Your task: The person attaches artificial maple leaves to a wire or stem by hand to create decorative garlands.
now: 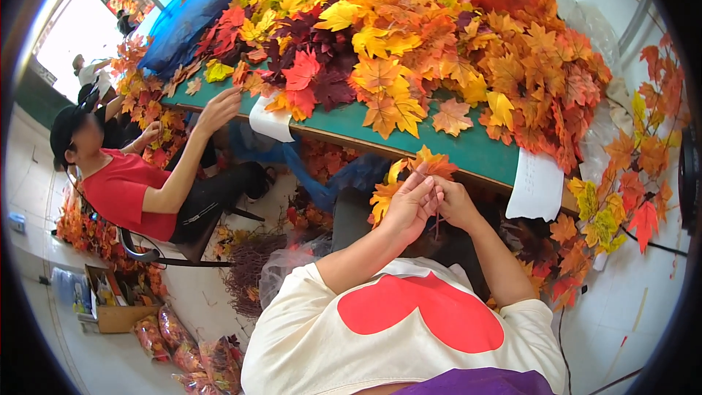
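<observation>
In front of my chest, just off the near edge of the green table [482, 157], my two hands meet with fingers pinched together. My left hand [411, 205] is closed on artificial maple leaves [385, 196] in yellow and orange, which fan out beyond the fingers. Pressed against it, my right hand [455, 203] is closed around the same bunch, where a thin dark stem hangs below the fingers. The exact grip point is hidden between the fingers. A big heap of artificial maple leaves [409, 36] in yellow, orange, red and dark purple covers the table beyond.
White paper sheets [536, 184] hang over the table's near edge. A leaf garland [632, 175] hangs at right. To the left, a co-worker in a red shirt [128, 186] sits reaching toward the table. Blue plastic [194, 25], an open cardboard box [124, 317] and bagged leaves [175, 336] stand around.
</observation>
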A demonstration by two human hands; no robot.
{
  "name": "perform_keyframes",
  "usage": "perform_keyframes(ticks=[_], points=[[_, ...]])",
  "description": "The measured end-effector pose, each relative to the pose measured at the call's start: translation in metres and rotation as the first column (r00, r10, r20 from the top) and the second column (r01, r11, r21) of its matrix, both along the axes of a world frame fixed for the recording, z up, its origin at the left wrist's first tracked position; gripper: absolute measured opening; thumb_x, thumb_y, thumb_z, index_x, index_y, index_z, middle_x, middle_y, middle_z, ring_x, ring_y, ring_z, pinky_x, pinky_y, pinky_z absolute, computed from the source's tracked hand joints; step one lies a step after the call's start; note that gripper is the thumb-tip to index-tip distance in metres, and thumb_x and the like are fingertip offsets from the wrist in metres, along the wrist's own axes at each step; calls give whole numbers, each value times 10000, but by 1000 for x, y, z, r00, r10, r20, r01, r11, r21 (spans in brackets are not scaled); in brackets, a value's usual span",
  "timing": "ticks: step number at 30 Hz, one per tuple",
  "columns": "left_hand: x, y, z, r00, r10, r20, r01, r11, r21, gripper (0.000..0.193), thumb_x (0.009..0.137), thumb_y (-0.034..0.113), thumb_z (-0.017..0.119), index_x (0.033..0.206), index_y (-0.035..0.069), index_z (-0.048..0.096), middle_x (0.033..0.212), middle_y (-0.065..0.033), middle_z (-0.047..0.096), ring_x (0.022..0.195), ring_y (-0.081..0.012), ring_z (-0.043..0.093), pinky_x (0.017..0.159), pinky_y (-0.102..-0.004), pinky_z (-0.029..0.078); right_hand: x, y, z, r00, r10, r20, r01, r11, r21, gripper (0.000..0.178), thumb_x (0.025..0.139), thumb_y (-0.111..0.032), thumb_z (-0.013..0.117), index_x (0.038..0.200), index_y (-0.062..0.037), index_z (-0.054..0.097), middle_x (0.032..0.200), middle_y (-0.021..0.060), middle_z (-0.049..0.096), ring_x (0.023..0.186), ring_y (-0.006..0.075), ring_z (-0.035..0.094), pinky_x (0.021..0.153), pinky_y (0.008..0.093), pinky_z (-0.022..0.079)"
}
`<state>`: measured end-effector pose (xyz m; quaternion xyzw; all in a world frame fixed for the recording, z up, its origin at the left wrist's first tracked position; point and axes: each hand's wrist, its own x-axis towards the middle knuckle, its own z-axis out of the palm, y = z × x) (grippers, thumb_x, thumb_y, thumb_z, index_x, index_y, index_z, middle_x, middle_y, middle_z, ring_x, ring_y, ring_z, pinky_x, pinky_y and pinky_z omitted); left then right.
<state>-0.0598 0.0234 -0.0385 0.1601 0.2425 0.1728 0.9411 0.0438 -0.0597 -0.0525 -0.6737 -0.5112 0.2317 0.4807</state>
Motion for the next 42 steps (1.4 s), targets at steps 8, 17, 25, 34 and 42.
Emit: perform_keyframes(ticks=[8,17,25,34,42], points=[[-5,5,1,998,52,-28,-49,995,89,462,852,44,541,1283,106,387,878,-29,546,760,-128,579,707,-273,519,17,-16,66,987,-154,52,158,984,-81,283,799,-77,579,1081,-54,572,735,89,632,608,121,593,578,252,469],[-13,-1,13,998,-27,61,21,994,109,420,862,46,518,1261,72,390,865,-40,557,776,-137,580,731,-262,502,44,43,105,960,-181,213,155,979,134,189,792,-131,622,943,-20,628,787,94,639,662,130,593,597,243,453],[-22,-1,11,994,-39,101,30,996,83,368,861,49,523,1216,65,432,868,-36,568,787,-134,585,739,-260,506,25,158,110,924,51,379,-118,981,155,214,790,-193,585,920,-29,630,838,136,642,754,263,619,668,337,469],[-27,10,15,993,73,89,-77,997,33,307,877,37,483,1181,35,435,988,-79,574,830,-146,589,755,-268,508,7,305,60,974,-162,158,148,984,95,196,697,-241,674,810,-81,680,775,107,655,731,231,630,685,324,484],[-31,10,5,998,32,55,-36,997,74,232,863,47,515,1092,16,496,912,-73,581,791,-147,591,733,-275,513,46,276,89,944,-94,-317,198,928,315,148,753,-175,672,772,-28,670,639,2,615,563,51,527,542,205,431]])
